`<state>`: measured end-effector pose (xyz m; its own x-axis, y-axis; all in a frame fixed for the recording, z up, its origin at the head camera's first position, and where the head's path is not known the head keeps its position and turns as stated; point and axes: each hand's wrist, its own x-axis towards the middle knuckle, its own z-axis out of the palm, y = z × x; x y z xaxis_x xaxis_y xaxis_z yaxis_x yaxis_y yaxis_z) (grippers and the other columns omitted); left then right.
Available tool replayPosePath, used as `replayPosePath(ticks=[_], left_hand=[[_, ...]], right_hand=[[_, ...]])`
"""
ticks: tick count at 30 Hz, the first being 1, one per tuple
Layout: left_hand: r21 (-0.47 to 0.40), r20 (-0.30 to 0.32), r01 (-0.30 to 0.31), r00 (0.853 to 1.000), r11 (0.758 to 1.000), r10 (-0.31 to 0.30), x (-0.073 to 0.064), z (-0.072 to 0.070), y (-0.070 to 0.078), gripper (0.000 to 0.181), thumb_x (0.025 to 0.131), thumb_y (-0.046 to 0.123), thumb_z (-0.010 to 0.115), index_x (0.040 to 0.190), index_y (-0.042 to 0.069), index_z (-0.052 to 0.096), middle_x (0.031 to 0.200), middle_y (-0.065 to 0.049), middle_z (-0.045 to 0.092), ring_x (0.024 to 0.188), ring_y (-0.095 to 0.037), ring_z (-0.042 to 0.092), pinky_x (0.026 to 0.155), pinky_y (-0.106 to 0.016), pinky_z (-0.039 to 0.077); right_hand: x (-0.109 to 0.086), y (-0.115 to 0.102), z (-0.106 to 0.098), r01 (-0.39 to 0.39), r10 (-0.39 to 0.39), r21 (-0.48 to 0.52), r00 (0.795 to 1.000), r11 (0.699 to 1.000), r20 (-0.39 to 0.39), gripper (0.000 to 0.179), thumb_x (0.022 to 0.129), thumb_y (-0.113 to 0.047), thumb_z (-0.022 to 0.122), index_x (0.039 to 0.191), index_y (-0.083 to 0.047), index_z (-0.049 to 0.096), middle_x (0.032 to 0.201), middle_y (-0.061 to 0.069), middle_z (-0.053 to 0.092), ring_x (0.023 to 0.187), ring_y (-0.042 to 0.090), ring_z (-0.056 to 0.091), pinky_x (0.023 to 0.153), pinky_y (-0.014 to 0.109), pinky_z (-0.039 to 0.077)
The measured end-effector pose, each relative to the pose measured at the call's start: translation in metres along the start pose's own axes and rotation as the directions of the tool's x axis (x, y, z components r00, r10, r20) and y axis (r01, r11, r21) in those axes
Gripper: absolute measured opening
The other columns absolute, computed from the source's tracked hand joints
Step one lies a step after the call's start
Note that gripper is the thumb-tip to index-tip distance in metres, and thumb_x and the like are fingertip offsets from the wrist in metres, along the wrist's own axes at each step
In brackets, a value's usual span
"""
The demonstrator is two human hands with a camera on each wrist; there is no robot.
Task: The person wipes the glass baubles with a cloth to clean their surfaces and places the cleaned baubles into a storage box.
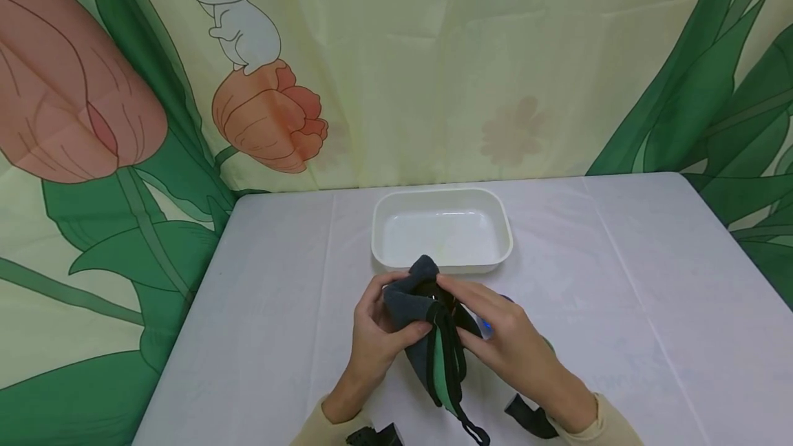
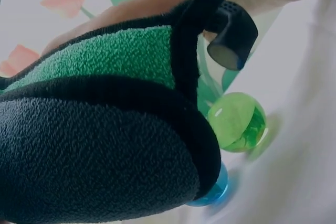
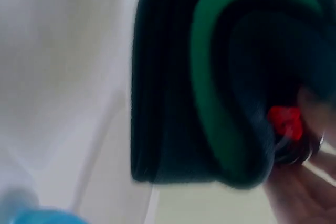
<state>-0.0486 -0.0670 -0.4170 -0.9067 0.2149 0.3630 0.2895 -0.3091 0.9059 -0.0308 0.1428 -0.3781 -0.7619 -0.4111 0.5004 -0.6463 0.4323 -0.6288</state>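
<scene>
A thick cleaning cloth (image 1: 426, 336), dark grey on one side and green on the other with black edging and a hanging loop, is folded between both hands above the table. My left hand (image 1: 381, 336) grips its left side, thumb in front. At the fold's opening, my right hand (image 1: 511, 336) holds a clear round ball (image 3: 286, 142) with something red in it, partly hidden by fingers and cloth. Below the cloth in the left wrist view lie a green see-through ball (image 2: 237, 121) and a blue ball (image 2: 214, 188), partly covered.
A white rectangular tray (image 1: 442, 268) stands on the table behind the hands. The table has a white cloth (image 1: 279, 336) over it. A printed curtain (image 1: 403, 67) hangs behind. Black straps with small cameras (image 1: 374, 436) are on the wrists.
</scene>
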Motion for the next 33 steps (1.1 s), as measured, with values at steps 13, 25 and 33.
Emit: replayPosePath(ticks=[13, 25, 33], left_hand=[[0.005, 0.004, 0.008, 1.000, 1.000, -0.008, 0.0011, 0.0006, 0.0035, 0.059, 0.080, -0.003, 0.076, 0.132, -0.005, 0.048, 0.126, -0.013, 0.064, 0.113, -0.022, 0.063, 0.095, -0.032, 0.055], [-0.012, 0.068, -0.017, 0.998, 1.000, 0.018, -0.0011, 0.0011, 0.0031, 0.064, 0.082, 0.001, 0.078, 0.136, -0.004, 0.043, 0.130, -0.020, 0.059, 0.115, -0.021, 0.062, 0.096, -0.030, 0.054], [0.035, -0.021, 0.046, 0.999, 0.998, -0.046, -0.0031, 0.0028, 0.0081, 0.062, 0.079, -0.001, 0.078, 0.134, -0.001, 0.048, 0.129, -0.016, 0.062, 0.117, -0.023, 0.062, 0.099, -0.032, 0.052]], right_hand=[[0.0046, -0.0004, -0.0076, 0.286, -0.288, -0.190, 0.957, 0.939, 0.017, 0.044, 0.105, -0.030, 0.039, 0.138, -0.008, 0.058, 0.140, 0.011, 0.055, 0.125, 0.026, 0.056, 0.109, 0.017, 0.038], [0.0000, -0.0028, -0.0044, -0.019, 0.023, 0.098, 0.999, 0.995, -0.037, 0.066, 0.076, 0.010, 0.078, 0.136, -0.007, 0.059, 0.135, 0.008, 0.060, 0.120, 0.017, 0.061, 0.092, 0.014, 0.051], [0.0006, -0.0008, -0.0053, 0.048, -0.049, 0.054, 0.999, 0.997, 0.006, 0.058, 0.086, -0.013, 0.078, 0.140, -0.007, 0.056, 0.140, 0.008, 0.056, 0.126, 0.019, 0.056, 0.104, 0.016, 0.043]])
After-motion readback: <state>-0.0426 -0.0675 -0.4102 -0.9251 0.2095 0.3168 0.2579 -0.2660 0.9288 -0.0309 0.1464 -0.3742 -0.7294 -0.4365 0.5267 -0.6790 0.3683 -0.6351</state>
